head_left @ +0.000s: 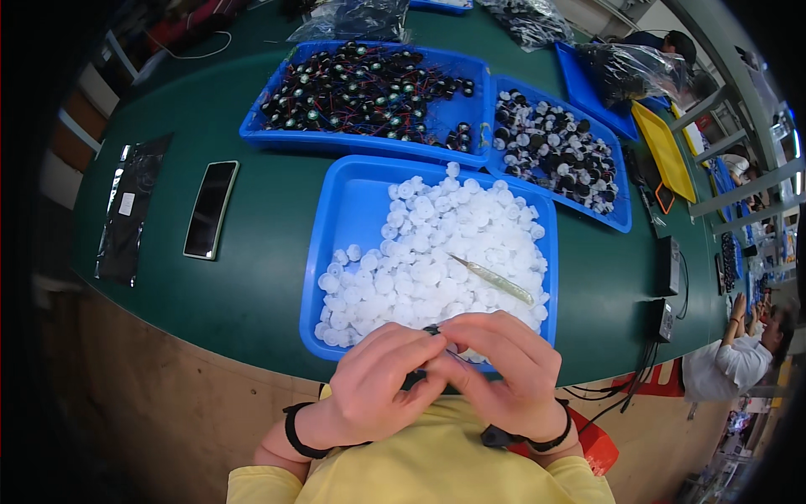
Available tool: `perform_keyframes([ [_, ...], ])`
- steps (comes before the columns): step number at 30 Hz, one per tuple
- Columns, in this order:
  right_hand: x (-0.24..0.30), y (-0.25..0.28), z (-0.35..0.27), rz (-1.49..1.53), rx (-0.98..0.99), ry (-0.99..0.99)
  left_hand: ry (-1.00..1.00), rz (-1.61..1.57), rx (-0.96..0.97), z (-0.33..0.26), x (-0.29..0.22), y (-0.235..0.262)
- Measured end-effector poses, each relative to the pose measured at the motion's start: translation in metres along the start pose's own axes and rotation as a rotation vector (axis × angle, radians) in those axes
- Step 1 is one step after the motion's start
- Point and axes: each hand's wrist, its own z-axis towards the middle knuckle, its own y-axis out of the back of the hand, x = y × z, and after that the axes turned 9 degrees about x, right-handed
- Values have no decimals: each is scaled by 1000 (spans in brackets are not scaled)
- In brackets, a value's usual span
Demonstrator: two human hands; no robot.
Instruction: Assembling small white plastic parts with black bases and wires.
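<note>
My left hand (379, 380) and my right hand (510, 370) meet over the near edge of a blue tray (346, 189). Both are closed, fingertips pinching a small dark round part (431, 330) between them. Most of that part is covered by my fingers, so its exact kind does not show. Heaped in the tray are many small translucent white plastic caps (428, 252). On top of the heap lies a pair of tweezers (494, 279), slanting down to the right.
Behind stands a blue tray (252, 126) of small black wired parts. Right of it, another blue tray (617, 214) holds mixed black and white pieces. A phone (211, 210) and black plastic bag (130, 214) lie left. Black boxes (667, 267) with cables stand right; a person (726, 365) sits beyond.
</note>
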Motion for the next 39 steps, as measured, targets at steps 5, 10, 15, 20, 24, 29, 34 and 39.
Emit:
perform_keyframes([
  [5,-3,-8,-6,-164,-166,116,-92,175,-40,-6,0,-8],
  [10,-10,-17,-12,-90,-251,79,-107,355,1,-4,-7,-3],
  [15,-13,-19,-18,216,-267,-17,307,-296,-56,0,-18,0],
  [20,-15,-10,-19,101,-187,111,797,-1343,275,0,-6,23],
  [24,-8,1,-10,180,-70,125,715,-1326,292,-5,0,22],
  [29,-13,10,-16,102,3,124,671,-1177,310,-9,0,15],
  [34,-4,6,-15,-259,-190,190,490,-869,155,-9,-4,1],
  [39,-7,-1,-13,89,-251,143,523,-1267,155,1,-2,9],
])
